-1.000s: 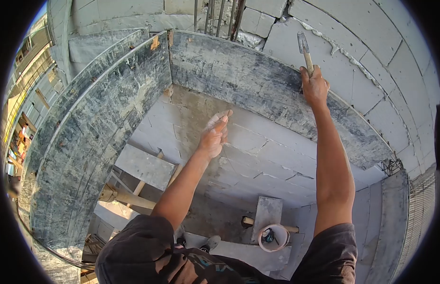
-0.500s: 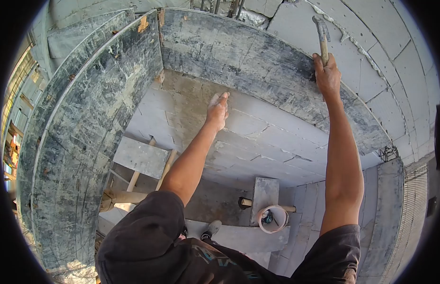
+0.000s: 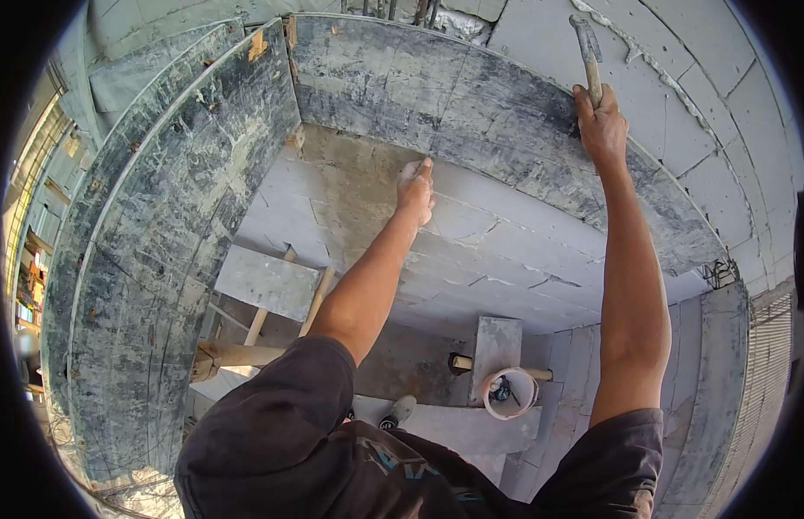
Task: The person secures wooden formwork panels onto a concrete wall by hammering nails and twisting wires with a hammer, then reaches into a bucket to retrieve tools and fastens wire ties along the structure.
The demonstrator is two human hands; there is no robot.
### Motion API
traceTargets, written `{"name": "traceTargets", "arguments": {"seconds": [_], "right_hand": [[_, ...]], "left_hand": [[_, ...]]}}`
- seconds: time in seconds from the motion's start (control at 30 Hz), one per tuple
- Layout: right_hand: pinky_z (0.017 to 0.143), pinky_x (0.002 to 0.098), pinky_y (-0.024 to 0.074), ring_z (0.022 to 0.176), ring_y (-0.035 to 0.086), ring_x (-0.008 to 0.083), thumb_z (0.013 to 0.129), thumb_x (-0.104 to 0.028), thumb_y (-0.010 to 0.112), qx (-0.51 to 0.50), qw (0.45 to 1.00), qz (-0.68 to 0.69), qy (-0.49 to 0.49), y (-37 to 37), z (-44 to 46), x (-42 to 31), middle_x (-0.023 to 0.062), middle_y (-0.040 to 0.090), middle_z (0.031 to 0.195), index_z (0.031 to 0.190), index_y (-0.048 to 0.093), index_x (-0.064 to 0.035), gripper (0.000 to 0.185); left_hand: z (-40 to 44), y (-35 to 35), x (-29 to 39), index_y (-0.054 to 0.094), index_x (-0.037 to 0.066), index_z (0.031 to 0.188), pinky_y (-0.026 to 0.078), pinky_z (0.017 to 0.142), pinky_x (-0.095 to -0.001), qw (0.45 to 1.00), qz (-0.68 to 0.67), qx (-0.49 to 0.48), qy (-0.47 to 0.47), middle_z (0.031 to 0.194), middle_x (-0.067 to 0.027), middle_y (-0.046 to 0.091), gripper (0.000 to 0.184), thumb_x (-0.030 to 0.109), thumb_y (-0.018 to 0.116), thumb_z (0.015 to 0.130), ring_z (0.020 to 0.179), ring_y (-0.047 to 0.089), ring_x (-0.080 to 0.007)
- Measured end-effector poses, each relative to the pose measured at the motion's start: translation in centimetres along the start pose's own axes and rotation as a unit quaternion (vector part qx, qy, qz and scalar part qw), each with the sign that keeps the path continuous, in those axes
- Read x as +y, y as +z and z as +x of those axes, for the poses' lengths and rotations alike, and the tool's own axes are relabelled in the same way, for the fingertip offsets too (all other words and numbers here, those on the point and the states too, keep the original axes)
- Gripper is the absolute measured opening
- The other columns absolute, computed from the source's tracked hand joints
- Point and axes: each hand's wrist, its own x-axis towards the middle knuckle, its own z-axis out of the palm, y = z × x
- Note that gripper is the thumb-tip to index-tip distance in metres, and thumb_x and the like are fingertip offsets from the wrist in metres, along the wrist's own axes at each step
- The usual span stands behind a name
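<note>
My right hand [image 3: 602, 130] is wrapped round the wooden handle of a hammer [image 3: 589, 56], its metal head pointing up, beside the top edge of a long stained board [image 3: 471, 104]. My left hand [image 3: 416, 192] is closed just at the lower edge of that board, in front of the block wall [image 3: 471, 221]. Its thumb and fingers are pressed together; whatever they pinch is too small to make out. Another large stained board [image 3: 177, 208] meets the long one at a corner on the left.
A bucket [image 3: 510, 394] with small items stands on planks [image 3: 454, 428] low on the right. Wooden poles [image 3: 246, 355] and a grey panel [image 3: 268, 281] lie at lower left. Steel bars rise at the top; wire sticks out at the right board end.
The view has shifted, so the boards sit higher in it. My left hand has moved right and up to the board's lower edge. The hammer stays raised in my right hand.
</note>
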Motion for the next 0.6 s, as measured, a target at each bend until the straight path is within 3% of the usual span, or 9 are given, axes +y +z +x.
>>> {"name": "traceTargets", "arguments": {"seconds": [0.23, 0.43, 0.53, 0.6], "right_hand": [[0.095, 0.0517, 0.0379, 0.078, 0.067, 0.0392, 0.098, -0.045, 0.056, 0.007, 1.000, -0.009, -0.004, 0.4, 0.1, 0.4, 0.0146, 0.068, 0.073, 0.094, 0.056, -0.0083, 0.037], [0.095, 0.0526, 0.0379, 0.085, 0.068, 0.0386, 0.097, -0.044, 0.057, 0.017, 1.000, 0.001, -0.012, 0.2, -0.5, 0.2, 0.0157, 0.071, 0.082, 0.096, 0.057, -0.0078, 0.037], [0.095, 0.0530, 0.0377, 0.086, 0.068, 0.0388, 0.097, -0.044, 0.058, 0.015, 1.000, 0.005, -0.009, 0.0, -0.3, 0.0, 0.0156, 0.071, 0.084, 0.096, 0.058, -0.0074, 0.036], [0.095, 0.0534, 0.0377, 0.086, 0.068, 0.0389, 0.097, -0.043, 0.058, 0.011, 1.000, 0.008, -0.008, -0.1, -0.5, -0.2, 0.0153, 0.072, 0.084, 0.096, 0.058, -0.0071, 0.036]], "left_hand": [[-1.5, 3.3, -0.6, 0.058, 0.016, 0.100, 0.022, 0.042, -0.0259, 0.996, 0.012, 0.084, 0.012, 0.065, 0.0079, 0.039, 0.020, 0.034, 0.066, 0.096, 0.048, 0.031, -0.0052], [-0.4, 5.6, -2.2, 0.061, 0.009, 0.094, 0.034, 0.044, -0.0318, 0.962, 0.135, 0.149, 0.182, 0.067, 0.0022, 0.050, 0.016, 0.025, 0.064, 0.096, 0.051, 0.041, -0.0106], [-0.8, 6.2, -1.2, 0.062, 0.004, 0.087, 0.042, 0.050, -0.0363, 0.923, 0.251, 0.169, 0.237, 0.070, -0.0041, 0.056, 0.017, 0.019, 0.061, 0.094, 0.055, 0.049, -0.0151], [-0.8, 6.2, -0.4, 0.063, 0.001, 0.092, 0.047, 0.067, -0.0392, 0.888, 0.376, 0.171, 0.203, 0.083, -0.0125, 0.064, 0.021, 0.022, 0.058, 0.095, 0.077, 0.060, -0.0247]]}}
